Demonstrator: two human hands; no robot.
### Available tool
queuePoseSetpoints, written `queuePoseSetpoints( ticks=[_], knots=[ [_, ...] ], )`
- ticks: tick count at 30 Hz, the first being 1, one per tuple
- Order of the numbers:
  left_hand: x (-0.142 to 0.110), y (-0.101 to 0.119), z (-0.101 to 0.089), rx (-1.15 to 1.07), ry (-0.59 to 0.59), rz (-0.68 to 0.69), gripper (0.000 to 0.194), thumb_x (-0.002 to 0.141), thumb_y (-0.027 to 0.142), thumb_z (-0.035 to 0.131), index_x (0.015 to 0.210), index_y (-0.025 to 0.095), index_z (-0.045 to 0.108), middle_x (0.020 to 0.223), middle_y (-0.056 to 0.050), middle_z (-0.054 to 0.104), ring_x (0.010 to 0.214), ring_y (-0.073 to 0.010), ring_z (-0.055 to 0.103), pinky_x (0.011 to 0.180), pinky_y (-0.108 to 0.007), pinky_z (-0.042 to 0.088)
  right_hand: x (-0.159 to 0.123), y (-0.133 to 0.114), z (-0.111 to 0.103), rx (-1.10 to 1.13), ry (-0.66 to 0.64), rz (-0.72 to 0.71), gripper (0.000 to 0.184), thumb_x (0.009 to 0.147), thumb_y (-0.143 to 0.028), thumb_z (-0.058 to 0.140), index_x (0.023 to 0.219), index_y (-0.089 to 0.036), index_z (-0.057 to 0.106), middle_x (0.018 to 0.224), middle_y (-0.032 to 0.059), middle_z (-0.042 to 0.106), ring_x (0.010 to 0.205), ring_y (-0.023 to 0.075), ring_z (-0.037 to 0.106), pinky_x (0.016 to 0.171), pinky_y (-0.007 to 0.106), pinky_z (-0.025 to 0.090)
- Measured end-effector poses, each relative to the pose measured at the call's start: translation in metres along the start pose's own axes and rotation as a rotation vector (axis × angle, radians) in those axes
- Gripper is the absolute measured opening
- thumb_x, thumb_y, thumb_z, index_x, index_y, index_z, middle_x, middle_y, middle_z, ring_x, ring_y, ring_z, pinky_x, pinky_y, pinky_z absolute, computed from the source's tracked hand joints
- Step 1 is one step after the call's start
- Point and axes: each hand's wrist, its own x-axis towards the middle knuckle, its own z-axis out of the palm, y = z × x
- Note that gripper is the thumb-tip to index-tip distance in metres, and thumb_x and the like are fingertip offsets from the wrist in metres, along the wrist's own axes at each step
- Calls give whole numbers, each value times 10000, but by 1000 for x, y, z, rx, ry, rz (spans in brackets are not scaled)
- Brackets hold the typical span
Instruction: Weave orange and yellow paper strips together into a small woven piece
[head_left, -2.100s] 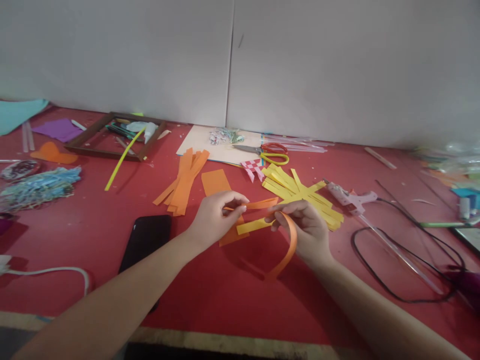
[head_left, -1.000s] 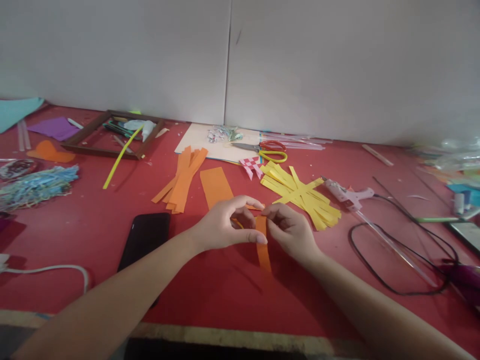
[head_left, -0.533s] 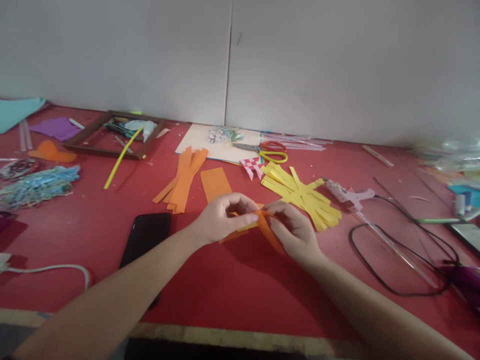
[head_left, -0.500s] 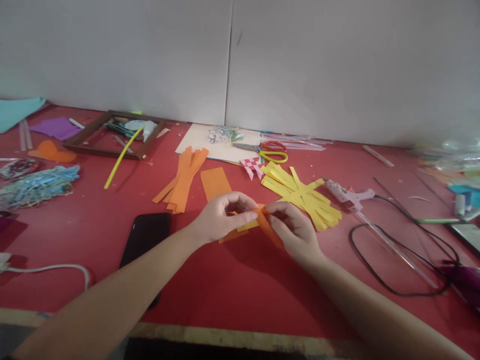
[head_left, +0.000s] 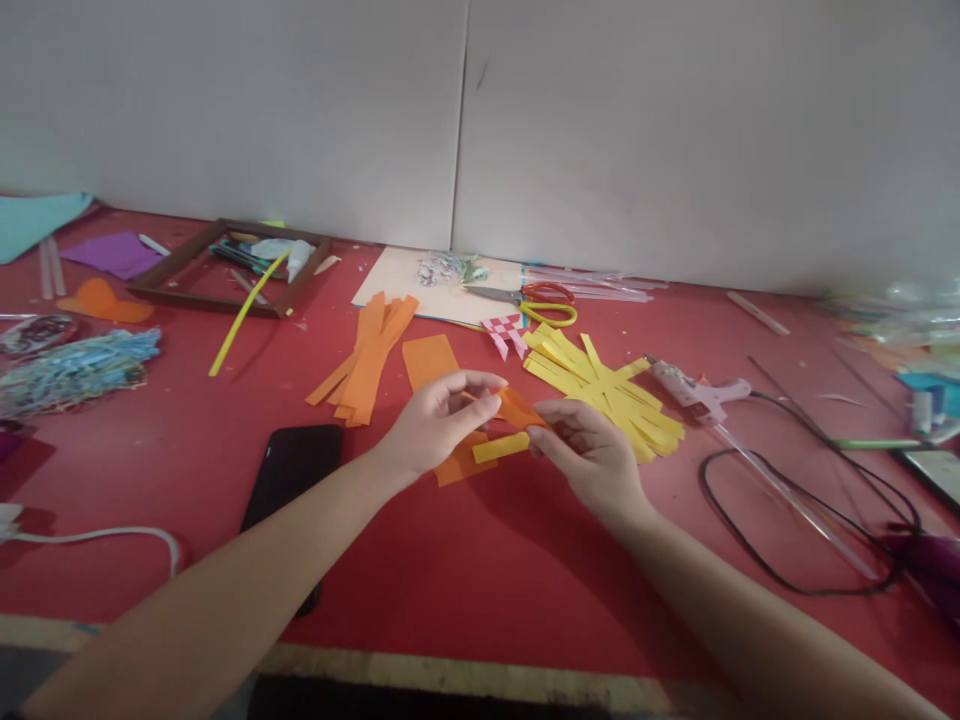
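Note:
Between my two hands is an orange paper strip [head_left: 517, 408], folded or curved. My left hand [head_left: 454, 415] pinches its left end with thumb and fingertips. At its right end, the thumb and fingers of my right hand [head_left: 589, 450] are closed on it. Just below lies a short yellow paper strip [head_left: 501, 447], over an orange paper piece [head_left: 454, 467] on the table. Behind my left hand lies an orange paper rectangle [head_left: 430, 358]. Yellow paper strips [head_left: 600, 385] fan out in a pile beyond my right hand.
Orange strips [head_left: 367, 355] and a black phone [head_left: 292, 470] lie to the left. Scissors [head_left: 547, 303] and a pink woven paper piece [head_left: 505, 333] are behind. A glue gun [head_left: 694, 390] with a looped cord sits right. A wooden frame [head_left: 217, 300] holds tools at the back left.
The orange strip has turned from hanging down to lying more level between my hands. My left hand has shifted slightly left and up, and more of the yellow strip shows.

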Motion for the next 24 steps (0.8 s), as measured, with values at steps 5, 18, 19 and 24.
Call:
queuePoseSetpoints(
  ticks=[5, 18, 19, 24],
  knots=[
    [-2, 0, 4, 94, 24, 35, 437, 701, 367, 819, 1050, 177, 638, 1064, -74, 654, 947, -180, 640, 826, -317, 542, 0, 1, -1, -80, 35, -64, 221, 771, -358, 762, 915, -211, 680, 862, 55, 734, 773, 186, 701, 727, 337, 598],
    [4, -6, -2, -20, 137, 47, 259, 792, 338, 747, 976, 169, 679, 851, -18, 682, 779, -133, 696, 761, -272, 576, 5, -5, -2, 11, 141, -24, 219, 805, -337, 724, 975, -227, 640, 650, -21, 667, 613, 139, 665, 636, 292, 584],
    [3, -6, -2, -10, 136, 35, 267, 792, 343, 748, 984, 170, 683, 882, -27, 691, 788, -137, 701, 766, -275, 576, 5, -4, -3, 27, 150, -24, 215, 798, -335, 733, 959, -226, 639, 653, -21, 671, 612, 136, 666, 634, 288, 583],
    [2, -6, -4, 102, 143, 43, 307, 746, 358, 788, 981, 185, 694, 1002, -43, 687, 823, -139, 692, 752, -265, 559, 7, -2, -5, 71, 177, 5, 232, 757, -338, 778, 897, -215, 639, 672, -12, 687, 600, 129, 664, 613, 275, 578]
  ],
)
